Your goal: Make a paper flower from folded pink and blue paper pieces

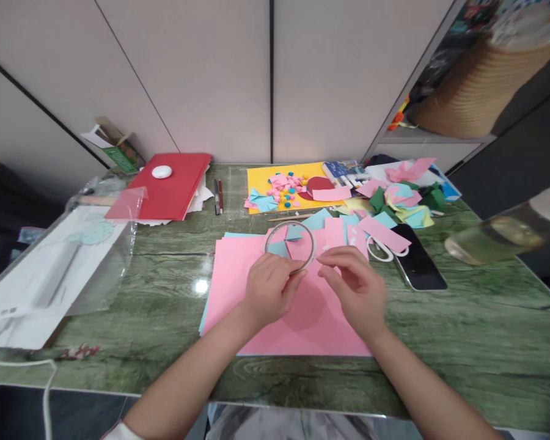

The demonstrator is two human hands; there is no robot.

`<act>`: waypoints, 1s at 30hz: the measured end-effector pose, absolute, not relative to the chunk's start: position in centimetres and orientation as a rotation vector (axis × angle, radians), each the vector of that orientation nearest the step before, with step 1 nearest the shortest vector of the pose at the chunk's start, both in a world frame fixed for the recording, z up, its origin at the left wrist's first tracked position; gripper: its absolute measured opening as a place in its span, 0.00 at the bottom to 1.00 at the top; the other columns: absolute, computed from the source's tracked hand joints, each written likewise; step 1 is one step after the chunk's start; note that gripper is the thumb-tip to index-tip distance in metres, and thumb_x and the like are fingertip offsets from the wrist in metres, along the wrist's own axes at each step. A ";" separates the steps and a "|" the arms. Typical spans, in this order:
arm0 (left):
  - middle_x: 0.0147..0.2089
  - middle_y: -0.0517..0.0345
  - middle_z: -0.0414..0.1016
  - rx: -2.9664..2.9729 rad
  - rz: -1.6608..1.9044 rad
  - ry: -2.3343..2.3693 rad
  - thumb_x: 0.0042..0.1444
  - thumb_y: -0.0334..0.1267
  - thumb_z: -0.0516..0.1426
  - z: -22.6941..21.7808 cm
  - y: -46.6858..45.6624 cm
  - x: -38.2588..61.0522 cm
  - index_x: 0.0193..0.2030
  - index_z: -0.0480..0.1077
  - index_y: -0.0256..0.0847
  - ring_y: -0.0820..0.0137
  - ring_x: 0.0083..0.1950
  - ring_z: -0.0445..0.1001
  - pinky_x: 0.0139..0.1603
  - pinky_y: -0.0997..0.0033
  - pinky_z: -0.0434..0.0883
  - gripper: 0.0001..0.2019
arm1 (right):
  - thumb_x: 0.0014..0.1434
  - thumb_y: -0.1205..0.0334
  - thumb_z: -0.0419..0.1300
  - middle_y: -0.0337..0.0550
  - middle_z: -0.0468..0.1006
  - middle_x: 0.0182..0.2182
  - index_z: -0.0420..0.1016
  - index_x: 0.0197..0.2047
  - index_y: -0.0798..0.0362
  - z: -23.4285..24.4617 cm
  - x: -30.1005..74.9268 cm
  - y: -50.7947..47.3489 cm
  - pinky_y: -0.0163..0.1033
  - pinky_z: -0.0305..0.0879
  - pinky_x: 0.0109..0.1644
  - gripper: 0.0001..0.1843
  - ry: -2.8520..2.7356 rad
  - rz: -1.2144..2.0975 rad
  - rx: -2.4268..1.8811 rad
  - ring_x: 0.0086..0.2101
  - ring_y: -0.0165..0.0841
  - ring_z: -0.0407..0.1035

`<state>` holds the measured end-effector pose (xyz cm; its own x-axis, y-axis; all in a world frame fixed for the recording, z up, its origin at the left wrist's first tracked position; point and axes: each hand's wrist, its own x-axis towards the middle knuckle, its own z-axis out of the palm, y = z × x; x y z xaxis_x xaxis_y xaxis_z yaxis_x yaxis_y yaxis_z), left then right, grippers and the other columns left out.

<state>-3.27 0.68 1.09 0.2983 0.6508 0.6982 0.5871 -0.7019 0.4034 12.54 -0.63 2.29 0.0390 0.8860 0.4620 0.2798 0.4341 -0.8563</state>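
Observation:
My left hand [269,292] is closed on the near edge of a thin ring-shaped roll of tape [289,244], held tilted above a large pink paper sheet [238,287]. My right hand [355,286] hovers just right of the roll, thumb and fingers pinched together near its rim; what they hold, perhaps a tape end, is too small to make out. Both hands are over the pink sheet, which lies on a green marbled table [165,293]. Light blue sheets peek from under the pink one.
White-handled scissors [381,249] and a black phone [417,264] lie right of the sheet. Paper scraps [394,205] and a yellow sheet [261,180] with small pieces sit behind. A red folder [174,186], two pens [218,195], a plastic bag [73,256] and a glass jar [495,235] surround them.

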 end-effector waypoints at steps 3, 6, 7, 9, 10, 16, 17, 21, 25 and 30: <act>0.25 0.57 0.71 2.490 1.356 1.213 0.56 0.33 0.52 1.2 0.6 -3.2 0.36 0.68 0.38 0.72 0.27 0.67 0.30 0.70 0.61 0.05 | 0.52 0.67 0.60 0.42 0.72 0.32 0.76 0.34 0.47 2.1 12.5 -0.7 0.41 0.66 0.37 0.06 -1.453 0.486 -1.113 0.35 0.33 0.68; 0.23 0.58 0.70 2.520 1.332 1.238 0.55 0.33 0.52 1.1 0.6 -3.1 0.36 0.68 0.38 0.72 0.25 0.66 0.29 0.70 0.60 0.05 | 0.51 0.68 0.61 0.41 0.71 0.33 0.75 0.40 0.44 1.9 12.7 -0.7 0.41 0.66 0.36 0.13 -1.399 0.250 -1.123 0.31 0.32 0.68; 0.23 0.58 0.70 2.540 1.330 1.238 0.55 0.32 0.52 1.1 0.7 -3.1 0.35 0.68 0.37 0.72 0.25 0.66 0.29 0.70 0.59 0.04 | 0.51 0.69 0.61 0.41 0.71 0.34 0.74 0.43 0.42 1.8 12.8 -0.6 0.41 0.66 0.36 0.16 -1.428 0.186 -1.116 0.31 0.31 0.68; 0.23 0.58 0.70 2.590 1.327 1.219 0.54 0.32 0.53 1.0 0.7 -3.1 0.36 0.68 0.37 0.72 0.25 0.66 0.28 0.70 0.59 0.04 | 0.52 0.70 0.60 0.41 0.72 0.37 0.72 0.46 0.40 1.9 13.2 -0.4 0.41 0.64 0.39 0.20 -1.592 0.049 -1.107 0.34 0.32 0.68; 0.23 0.58 0.70 2.613 1.326 1.212 0.54 0.31 0.53 1.0 0.8 -3.1 0.36 0.68 0.36 0.72 0.25 0.66 0.28 0.70 0.59 0.04 | 0.52 0.69 0.61 0.41 0.73 0.38 0.72 0.46 0.38 1.9 13.4 -0.3 0.42 0.62 0.41 0.20 -1.706 -0.033 -1.115 0.36 0.33 0.68; 0.23 0.58 0.70 2.690 1.283 1.268 0.54 0.32 0.53 0.8 0.8 -3.0 0.35 0.67 0.36 0.71 0.26 0.66 0.28 0.69 0.59 0.04 | 0.50 0.66 0.63 0.37 0.78 0.35 0.75 0.37 0.40 1.7 13.8 0.0 0.45 0.53 0.44 0.11 -1.903 -0.430 -1.176 0.38 0.34 0.66; 0.23 0.58 0.70 2.708 1.276 1.275 0.54 0.32 0.53 0.8 0.8 -3.0 0.35 0.67 0.36 0.71 0.26 0.66 0.28 0.69 0.59 0.04 | 0.49 0.65 0.63 0.37 0.78 0.34 0.75 0.35 0.42 1.7 13.7 0.0 0.45 0.53 0.45 0.10 -1.894 -0.439 -1.169 0.38 0.34 0.66; 0.21 0.60 0.67 2.839 1.262 1.273 0.54 0.32 0.53 0.7 1.0 -3.1 0.34 0.67 0.36 0.71 0.25 0.65 0.27 0.69 0.58 0.03 | 0.49 0.65 0.63 0.38 0.76 0.36 0.74 0.31 0.46 1.8 13.1 -0.1 0.45 0.54 0.46 0.05 -1.874 -0.262 -1.206 0.40 0.35 0.65; 0.19 0.61 0.66 2.919 1.316 1.196 0.53 0.30 0.54 0.7 1.0 -3.2 0.33 0.66 0.37 0.71 0.23 0.64 0.25 0.69 0.56 0.01 | 0.49 0.65 0.61 0.40 0.73 0.38 0.72 0.27 0.48 2.2 12.5 -0.4 0.46 0.56 0.46 0.02 -1.803 -0.041 -1.277 0.40 0.36 0.63; 0.21 0.59 0.68 2.776 1.489 1.028 0.52 0.29 0.54 1.3 -0.1 -2.9 0.35 0.65 0.37 0.71 0.24 0.64 0.26 0.69 0.58 0.03 | 0.50 0.64 0.60 0.42 0.71 0.39 0.71 0.28 0.49 1.3 13.3 0.7 0.49 0.56 0.48 0.01 -1.725 -0.017 -1.388 0.42 0.38 0.63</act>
